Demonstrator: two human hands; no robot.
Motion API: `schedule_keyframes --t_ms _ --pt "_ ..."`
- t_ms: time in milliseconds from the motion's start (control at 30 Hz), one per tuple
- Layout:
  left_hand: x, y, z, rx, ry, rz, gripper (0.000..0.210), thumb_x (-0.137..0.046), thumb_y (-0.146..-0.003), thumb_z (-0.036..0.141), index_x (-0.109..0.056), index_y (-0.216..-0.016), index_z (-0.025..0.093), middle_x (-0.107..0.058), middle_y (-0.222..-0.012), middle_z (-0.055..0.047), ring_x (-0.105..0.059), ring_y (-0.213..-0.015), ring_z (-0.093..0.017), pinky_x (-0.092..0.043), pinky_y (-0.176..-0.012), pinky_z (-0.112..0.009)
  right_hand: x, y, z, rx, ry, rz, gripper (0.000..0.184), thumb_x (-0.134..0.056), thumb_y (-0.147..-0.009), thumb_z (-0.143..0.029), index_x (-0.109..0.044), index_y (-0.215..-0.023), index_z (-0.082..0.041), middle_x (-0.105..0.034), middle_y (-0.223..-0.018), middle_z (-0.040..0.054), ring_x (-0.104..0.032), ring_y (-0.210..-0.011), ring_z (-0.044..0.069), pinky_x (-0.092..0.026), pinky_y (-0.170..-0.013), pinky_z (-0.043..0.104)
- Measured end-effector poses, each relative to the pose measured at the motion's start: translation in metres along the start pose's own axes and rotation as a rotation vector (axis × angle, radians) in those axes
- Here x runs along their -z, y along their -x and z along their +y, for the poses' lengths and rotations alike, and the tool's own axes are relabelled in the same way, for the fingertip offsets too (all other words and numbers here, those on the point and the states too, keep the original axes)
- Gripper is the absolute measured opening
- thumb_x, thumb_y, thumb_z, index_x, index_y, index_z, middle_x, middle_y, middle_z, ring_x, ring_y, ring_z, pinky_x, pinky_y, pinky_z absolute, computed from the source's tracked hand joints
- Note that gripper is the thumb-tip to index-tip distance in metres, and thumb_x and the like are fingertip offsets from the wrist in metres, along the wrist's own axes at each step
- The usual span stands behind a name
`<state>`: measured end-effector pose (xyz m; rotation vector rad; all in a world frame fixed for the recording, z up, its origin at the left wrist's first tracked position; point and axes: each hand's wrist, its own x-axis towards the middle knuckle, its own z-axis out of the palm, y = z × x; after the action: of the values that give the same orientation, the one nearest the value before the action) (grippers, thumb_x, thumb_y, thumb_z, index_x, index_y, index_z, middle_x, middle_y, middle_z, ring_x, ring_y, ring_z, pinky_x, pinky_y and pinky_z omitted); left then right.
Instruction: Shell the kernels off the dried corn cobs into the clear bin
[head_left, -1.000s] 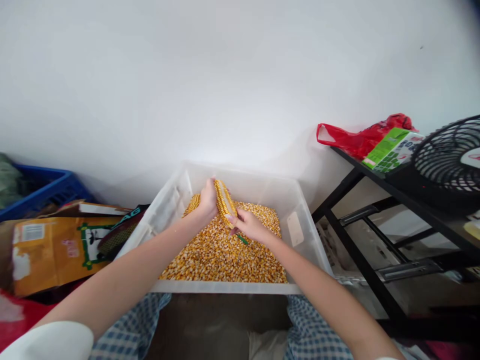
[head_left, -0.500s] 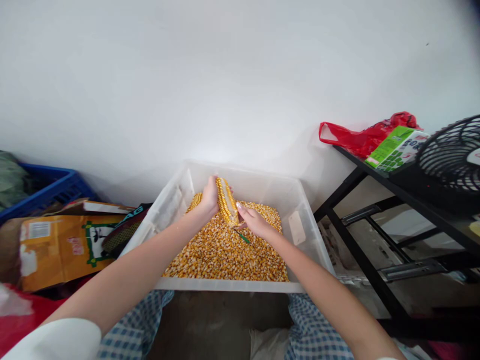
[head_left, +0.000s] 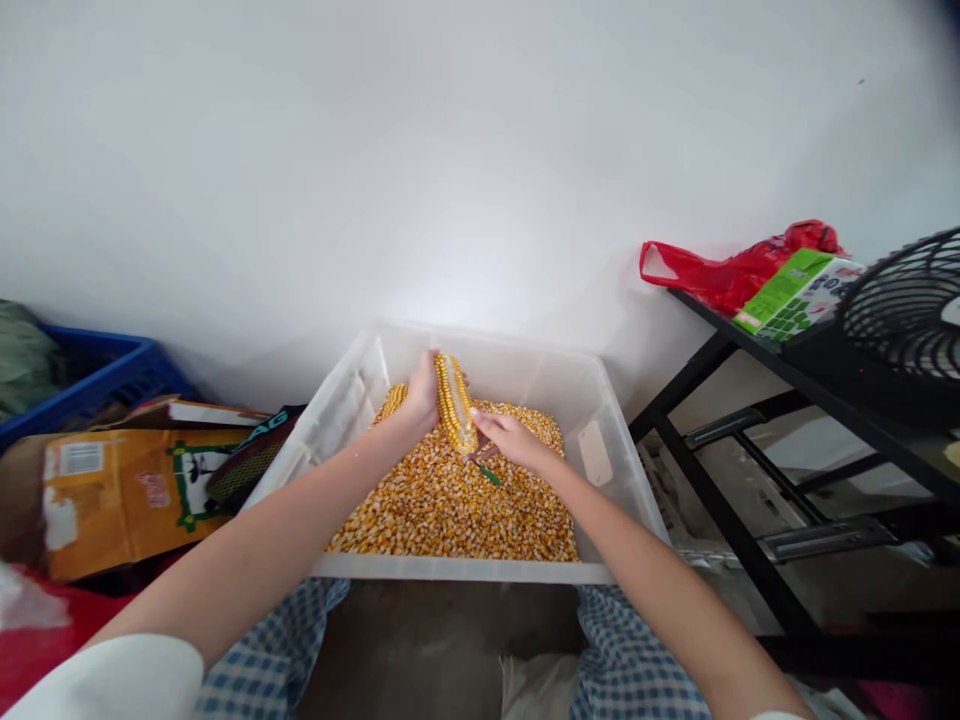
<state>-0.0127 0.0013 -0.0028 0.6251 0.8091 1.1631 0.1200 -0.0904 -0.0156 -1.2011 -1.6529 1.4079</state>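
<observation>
My left hand (head_left: 425, 392) is wrapped round the upper part of an ear of corn (head_left: 456, 405), which tilts over a clear plastic bin. A pale strip without kernels runs along the ear between yellow rows. My right hand (head_left: 506, 437) is closed at the ear's lower end, its thumb pressed against the cob; its other fingers are partly hidden. Just below that hand a thin tool with a green handle (head_left: 490, 476) lies over the loose corn kernels (head_left: 457, 520). Another ear of corn (head_left: 393, 400) rests in the bin behind my left forearm.
The bin's rim (head_left: 465, 570) spans between my knees. To the right, a black rack (head_left: 720, 440) carries a red plastic bag (head_left: 720, 275), a green-and-white box (head_left: 799, 293) and a fan (head_left: 911, 310). Leftward are a blue crate (head_left: 112, 370) and an orange package (head_left: 124, 500).
My right thumb has shifted slightly up and left along the cob. Both hands keep their hold on the ear, and the view has moved very little.
</observation>
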Motion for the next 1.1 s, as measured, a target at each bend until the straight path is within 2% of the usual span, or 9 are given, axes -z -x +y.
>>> schedule_keyframes --t_ms 167,400,600,833,1000,1100 --pt "-0.0016 0.0029 0.0000 0.009 -0.008 0.010 0.037 -0.044 -0.073 0.050 -0.051 -0.073 0.014 -0.058 -0.055 -0.006 -0.057 -0.047 -0.018 -0.044 -0.045 -0.028 -0.0086 0.0027 0.0003 0.091 0.183 0.076 0.046 -0.056 -0.068 -0.053 -0.056 -0.096 -0.016 -0.057 -0.076 0.0022 -0.054 -0.064 0.013 -0.046 -0.058 0.025" --pt "-0.0048 0.0045 0.0032 0.038 0.028 0.021 0.039 -0.041 -0.074 0.052 -0.051 -0.073 0.014 -0.057 -0.053 -0.005 -0.056 -0.047 -0.017 -0.044 -0.046 -0.027 -0.0062 0.0001 0.0014 0.035 0.113 0.066 0.049 -0.037 -0.078 -0.056 -0.055 -0.103 -0.019 -0.057 -0.077 0.0021 -0.055 -0.061 0.011 -0.048 -0.057 0.025" --pt "-0.0040 0.0054 0.0015 0.040 0.008 0.006 0.038 -0.041 -0.074 0.051 -0.051 -0.069 0.015 -0.057 -0.053 -0.005 -0.055 -0.045 -0.017 -0.044 -0.044 -0.027 -0.0079 0.0003 -0.0019 0.058 0.027 0.034 0.049 -0.054 -0.069 -0.053 -0.056 -0.102 -0.017 -0.057 -0.079 0.0018 -0.054 -0.067 0.013 -0.050 -0.060 0.026" --pt "-0.0047 0.0058 0.0036 0.024 -0.003 -0.014 0.038 -0.041 -0.072 0.052 -0.050 -0.068 0.015 -0.057 -0.053 -0.005 -0.056 -0.048 -0.017 -0.044 -0.045 -0.028 -0.0021 -0.0008 -0.0005 -0.018 -0.044 -0.003 0.047 -0.045 -0.074 -0.054 -0.056 -0.101 -0.017 -0.057 -0.081 0.0024 -0.056 -0.062 0.012 -0.050 -0.058 0.026" --pt "-0.0022 0.0031 -0.0012 0.019 -0.003 0.018 0.037 -0.043 -0.072 0.051 -0.051 -0.070 0.015 -0.057 -0.053 -0.005 -0.055 -0.046 -0.017 -0.044 -0.044 -0.027 -0.0080 -0.0007 0.0002 0.015 0.038 0.037 0.047 -0.057 -0.067 -0.050 -0.056 -0.101 -0.016 -0.057 -0.080 0.0026 -0.054 -0.064 0.012 -0.049 -0.058 0.024" --pt "-0.0027 0.0033 -0.0021 0.025 -0.010 -0.001 0.038 -0.043 -0.072 0.052 -0.052 -0.070 0.015 -0.058 -0.053 -0.006 -0.055 -0.046 -0.017 -0.044 -0.044 -0.028 -0.0066 0.0002 -0.0014 0.037 -0.030 -0.016 0.046 -0.055 -0.069 -0.049 -0.057 -0.099 -0.016 -0.056 -0.080 0.0013 -0.055 -0.067 0.012 -0.050 -0.060 0.025"
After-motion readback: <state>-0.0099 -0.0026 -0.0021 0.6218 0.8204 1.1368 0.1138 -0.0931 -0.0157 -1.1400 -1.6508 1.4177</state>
